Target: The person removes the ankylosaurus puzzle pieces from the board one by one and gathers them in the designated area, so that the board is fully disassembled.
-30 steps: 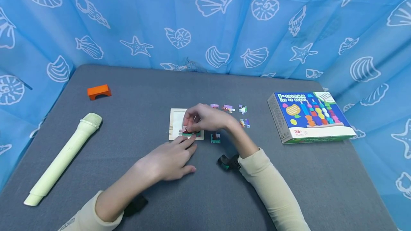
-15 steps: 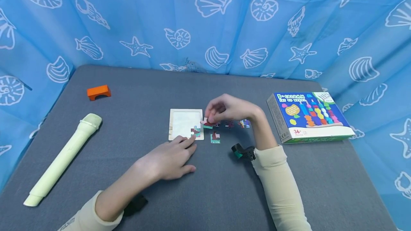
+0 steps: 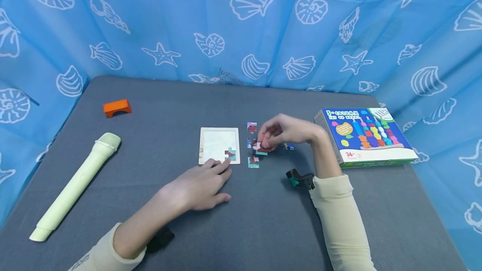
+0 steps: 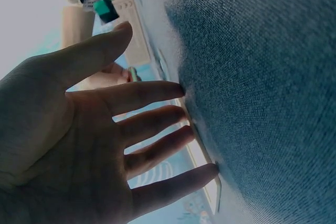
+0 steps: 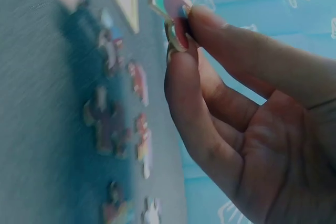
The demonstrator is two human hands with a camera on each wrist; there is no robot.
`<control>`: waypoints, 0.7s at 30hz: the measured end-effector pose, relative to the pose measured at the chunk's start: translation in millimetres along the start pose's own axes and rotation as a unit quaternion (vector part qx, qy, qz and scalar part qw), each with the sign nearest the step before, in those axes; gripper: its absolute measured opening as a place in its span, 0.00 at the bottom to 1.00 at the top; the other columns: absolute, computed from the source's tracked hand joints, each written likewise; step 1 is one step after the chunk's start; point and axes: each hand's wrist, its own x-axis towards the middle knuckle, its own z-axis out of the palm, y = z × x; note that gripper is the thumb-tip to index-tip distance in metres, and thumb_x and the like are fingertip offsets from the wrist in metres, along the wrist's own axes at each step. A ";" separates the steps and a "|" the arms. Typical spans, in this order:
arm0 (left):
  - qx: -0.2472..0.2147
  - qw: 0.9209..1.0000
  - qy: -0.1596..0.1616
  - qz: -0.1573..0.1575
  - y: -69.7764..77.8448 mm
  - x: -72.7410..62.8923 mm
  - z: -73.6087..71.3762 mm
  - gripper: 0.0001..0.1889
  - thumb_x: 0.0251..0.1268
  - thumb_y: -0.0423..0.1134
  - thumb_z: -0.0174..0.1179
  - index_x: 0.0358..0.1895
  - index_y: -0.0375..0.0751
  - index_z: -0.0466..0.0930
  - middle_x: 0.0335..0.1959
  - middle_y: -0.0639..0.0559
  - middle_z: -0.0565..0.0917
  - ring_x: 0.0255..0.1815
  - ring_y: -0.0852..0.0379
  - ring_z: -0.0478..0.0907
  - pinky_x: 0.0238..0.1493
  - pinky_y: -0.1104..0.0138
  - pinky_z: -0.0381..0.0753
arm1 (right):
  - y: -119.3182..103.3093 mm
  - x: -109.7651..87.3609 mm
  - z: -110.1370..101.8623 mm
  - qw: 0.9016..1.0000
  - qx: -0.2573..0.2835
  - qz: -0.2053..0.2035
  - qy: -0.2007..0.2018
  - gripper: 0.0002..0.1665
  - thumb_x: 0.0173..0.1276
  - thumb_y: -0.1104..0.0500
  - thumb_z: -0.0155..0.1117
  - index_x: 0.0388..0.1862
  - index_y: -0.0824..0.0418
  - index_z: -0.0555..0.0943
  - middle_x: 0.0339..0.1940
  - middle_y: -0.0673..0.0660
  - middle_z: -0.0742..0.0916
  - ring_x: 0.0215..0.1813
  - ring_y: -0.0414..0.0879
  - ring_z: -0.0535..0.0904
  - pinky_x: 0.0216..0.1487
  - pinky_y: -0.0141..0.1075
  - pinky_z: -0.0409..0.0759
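My right hand (image 3: 288,131) pinches a jigsaw piece (image 3: 260,148) between thumb and fingertips, raised over the loose pieces. In the right wrist view this piece (image 5: 176,3) shows pink, dark red and green. My left hand (image 3: 196,185) lies with fingers spread, its fingertips at the near edge of the square wooden puzzle tray (image 3: 212,141). A single piece (image 3: 230,154) sits in the tray's near right corner, touched by a left finger. To the tray's right lie loose pieces, among them one at the back (image 3: 252,127) and one in front (image 3: 253,162); my right hand hides some.
A boxed bead set (image 3: 369,137) stands at the right of the grey table (image 3: 169,108). At the left lie a pale green toy microphone (image 3: 77,185) and an orange arch block (image 3: 117,107). A blue shell-patterned curtain (image 3: 241,24) hangs behind.
My right hand has moved right from over the tray to above the loose pieces, carrying the pinched piece out. One piece stays in the tray corner. My left hand has not moved.
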 end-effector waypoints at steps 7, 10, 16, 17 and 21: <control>0.005 1.000 -0.002 -0.002 2.6 -1.1 -0.1 0.37 0.81 0.57 0.62 0.83 0.39 0.69 0.90 0.43 0.59 0.87 0.45 0.63 0.80 0.49 0.75 | 13.3 -14.0 9.6 1.000 -0.004 0.023 -0.016 0.08 0.78 0.66 0.67 0.51 0.64 0.88 0.40 0.58 0.92 0.40 0.42 0.86 0.47 0.38 0.88; 0.005 1.000 0.001 -0.002 2.7 -1.3 0.2 0.37 0.81 0.57 0.62 0.83 0.39 0.69 0.90 0.43 0.59 0.86 0.45 0.63 0.80 0.50 0.75 | 18.3 -17.9 15.0 0.999 -0.006 0.028 -0.018 0.08 0.78 0.67 0.67 0.51 0.65 0.88 0.39 0.58 0.91 0.40 0.41 0.85 0.46 0.37 0.89; 0.002 1.000 0.002 -0.004 2.4 -1.2 0.4 0.37 0.81 0.57 0.62 0.83 0.39 0.68 0.90 0.44 0.59 0.87 0.45 0.62 0.80 0.49 0.75 | 23.2 -23.1 22.3 0.999 -0.031 0.010 -0.009 0.06 0.76 0.69 0.68 0.48 0.66 0.89 0.38 0.59 0.91 0.39 0.42 0.85 0.43 0.36 0.88; 0.002 1.000 0.001 -0.005 2.4 -1.2 0.3 0.37 0.81 0.57 0.62 0.83 0.39 0.68 0.90 0.44 0.59 0.87 0.45 0.62 0.80 0.49 0.75 | 23.0 -23.8 23.0 0.999 -0.037 0.008 -0.005 0.06 0.75 0.69 0.68 0.47 0.66 0.89 0.37 0.59 0.91 0.38 0.42 0.85 0.43 0.36 0.88; 0.003 1.000 -0.001 -0.009 2.3 -1.9 -0.3 0.37 0.81 0.57 0.62 0.83 0.40 0.68 0.90 0.44 0.59 0.87 0.46 0.62 0.80 0.48 0.75 | 19.4 -26.2 24.7 0.997 -0.072 0.005 0.029 0.05 0.75 0.67 0.70 0.46 0.64 0.90 0.37 0.57 0.92 0.38 0.42 0.84 0.42 0.33 0.86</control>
